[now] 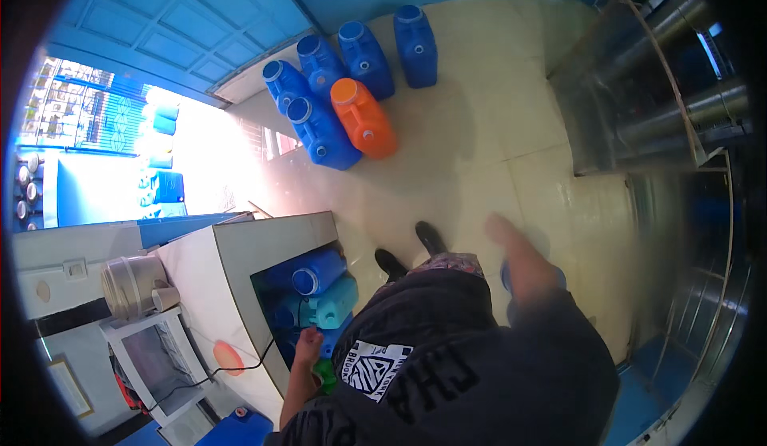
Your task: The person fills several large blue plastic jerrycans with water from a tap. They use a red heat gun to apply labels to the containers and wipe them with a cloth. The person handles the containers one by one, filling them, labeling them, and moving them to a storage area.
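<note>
My left hand [310, 339] hangs at my side near the tiled counter, in front of the teal plastic jug [337, 305]; its fingers look curled, and whether it holds anything is not clear. Out over the tiled floor on the other side, my right hand [498, 229] is blurred, with no object visible in it. Beneath the right forearm a blue round-topped object [560, 278] is partly hidden. Ahead stand several blue plastic jugs [415, 47] and an orange plastic jug [364, 119] with an orange lid.
A white-tiled counter [275, 230] holds a beige lidded bucket [129, 287]; a blue jug [320, 271] and others sit in its opening. Metal equipment [635, 86] and a metal rack [728, 218] stand at right. An open doorway [204, 146] lies at left.
</note>
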Demonstrator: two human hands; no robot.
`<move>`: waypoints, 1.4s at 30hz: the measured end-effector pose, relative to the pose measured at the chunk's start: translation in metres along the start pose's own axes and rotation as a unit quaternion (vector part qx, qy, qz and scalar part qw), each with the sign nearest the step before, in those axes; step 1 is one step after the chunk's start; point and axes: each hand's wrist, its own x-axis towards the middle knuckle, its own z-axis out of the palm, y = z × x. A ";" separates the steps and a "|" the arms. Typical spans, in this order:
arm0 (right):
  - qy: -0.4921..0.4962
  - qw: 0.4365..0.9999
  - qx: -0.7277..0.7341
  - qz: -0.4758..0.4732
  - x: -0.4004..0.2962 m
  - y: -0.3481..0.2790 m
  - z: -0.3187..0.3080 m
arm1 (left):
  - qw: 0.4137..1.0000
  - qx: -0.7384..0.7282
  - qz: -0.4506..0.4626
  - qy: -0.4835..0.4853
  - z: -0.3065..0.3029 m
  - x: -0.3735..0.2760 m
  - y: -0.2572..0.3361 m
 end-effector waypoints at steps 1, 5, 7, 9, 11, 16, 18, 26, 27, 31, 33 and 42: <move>-0.019 0.999 -0.027 0.023 -0.008 0.002 0.007 | 0.998 0.054 0.016 0.003 -0.007 0.010 0.013; 0.015 0.999 -0.022 -0.043 -0.040 0.014 0.038 | 0.999 0.011 0.036 0.011 -0.016 0.039 0.058; 0.027 0.997 0.014 -0.069 -0.056 0.024 0.052 | 0.998 0.048 0.049 0.003 -0.019 0.047 0.074; 0.054 0.996 0.065 -0.018 -0.068 0.035 0.062 | 0.995 0.071 0.070 -0.013 -0.018 0.054 0.084; 0.055 0.995 0.079 0.019 -0.075 0.045 0.065 | 0.991 0.094 0.091 -0.020 -0.016 0.056 0.089; 0.072 0.992 0.097 -0.048 -0.079 0.053 0.038 | 0.997 0.060 0.037 -0.039 -0.011 0.056 0.091; 0.064 0.990 0.117 0.038 -0.071 0.051 0.019 | 0.997 0.066 0.037 -0.016 -0.011 0.053 0.091; -0.004 0.998 0.030 -0.052 0.071 0.049 -0.033 | 0.996 -0.069 -0.031 0.042 -0.001 0.035 0.088; -0.021 0.998 -0.020 -0.064 0.091 0.043 -0.041 | 0.992 -0.106 -0.047 0.041 0.000 0.033 0.089; -0.073 0.989 0.090 0.088 0.150 -0.029 -0.095 | 0.963 -0.258 -0.069 0.038 -0.007 0.034 0.105; -0.082 0.991 0.079 0.073 0.162 -0.081 -0.123 | 0.931 -0.351 -0.096 0.029 -0.016 0.036 0.123; -0.095 0.995 -0.011 0.013 0.225 -0.194 -0.182 | 0.881 -0.473 0.023 -0.015 -0.101 0.122 0.242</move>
